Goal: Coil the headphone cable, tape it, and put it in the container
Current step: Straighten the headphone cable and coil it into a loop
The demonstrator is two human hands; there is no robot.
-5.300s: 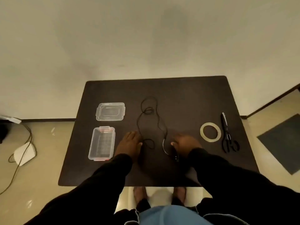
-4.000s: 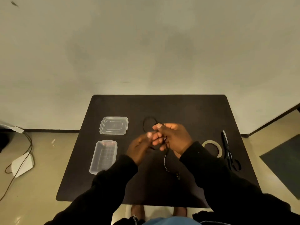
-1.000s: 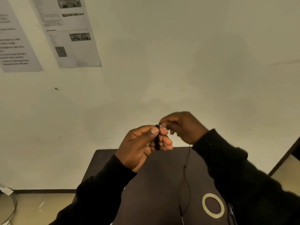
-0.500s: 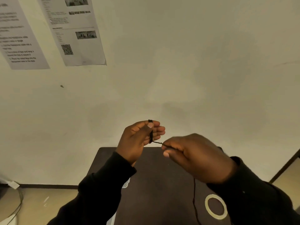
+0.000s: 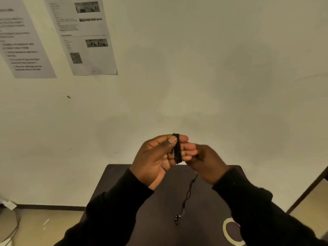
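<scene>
right hand [image 5: 206, 162] back at coil | left hand [image 5: 158, 157] grip pinching headphone cable [image 5: 177, 148]

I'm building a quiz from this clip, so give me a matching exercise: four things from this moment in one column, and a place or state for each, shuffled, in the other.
Things:
1. cable coil
2. loose cable end
3. tape roll
4. printed sheets

Places or states:
A. hanging down over the table
B. stuck on the wall
C. wound around the fingers of the left hand
D. lying flat on the table, partly hidden by the right sleeve

Pairs: 1-C, 2-A, 3-D, 4-B
</scene>
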